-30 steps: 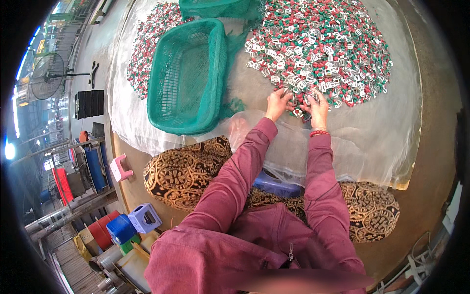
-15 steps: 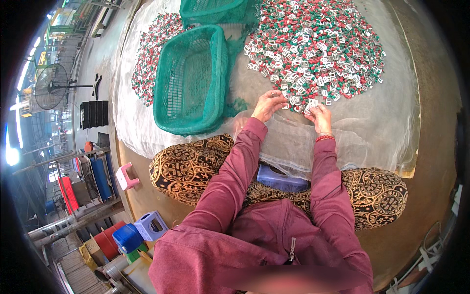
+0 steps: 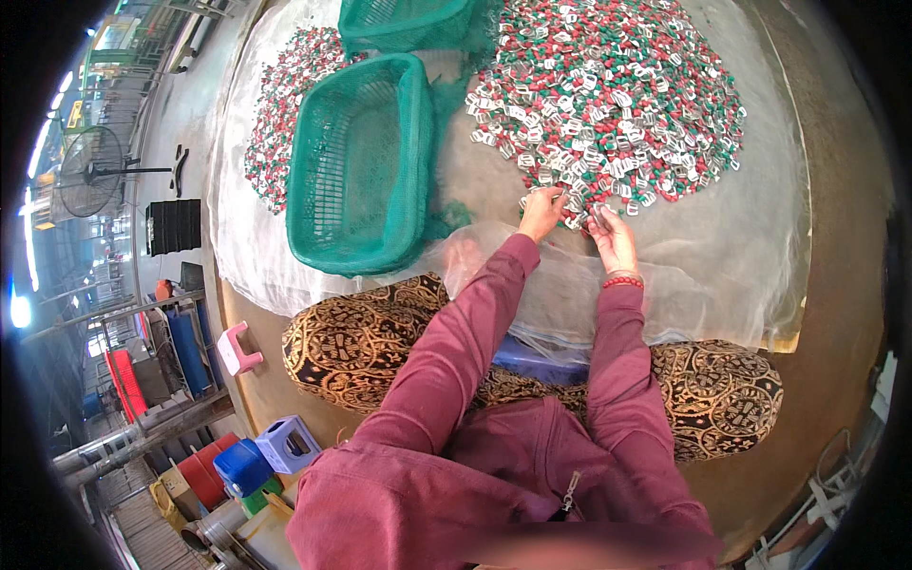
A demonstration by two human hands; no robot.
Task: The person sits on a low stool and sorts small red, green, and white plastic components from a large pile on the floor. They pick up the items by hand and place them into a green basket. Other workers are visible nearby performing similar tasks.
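A broad pile of small pieces (image 3: 608, 104), white slotted buckle-like clips mixed with red and green bits, lies on a sheer white cloth (image 3: 769, 237). My left hand (image 3: 541, 211) is at the pile's near edge, fingertips bent together; what they hold, if anything, is too small to name. Close on its right, my right hand (image 3: 614, 239) has thumb and fingers pinched together at the same edge. Its fingertips hide whatever is between them. To the left stands a green basket (image 3: 294, 180) lined with green netting, and only a few tiny bits show inside.
A second green basket (image 3: 404, 40) stands beyond the first. Another, smaller heap of red, green and white pieces (image 3: 280, 109) spreads at its left. A pink stool (image 3: 239, 349) and a lilac stool (image 3: 288, 443) are at the left. A standing fan (image 3: 92, 171) is farther off.
My left hand has moved right, closer to my right hand. The white clip seen in my right fingers earlier no longer shows clearly. The view has shifted slightly.
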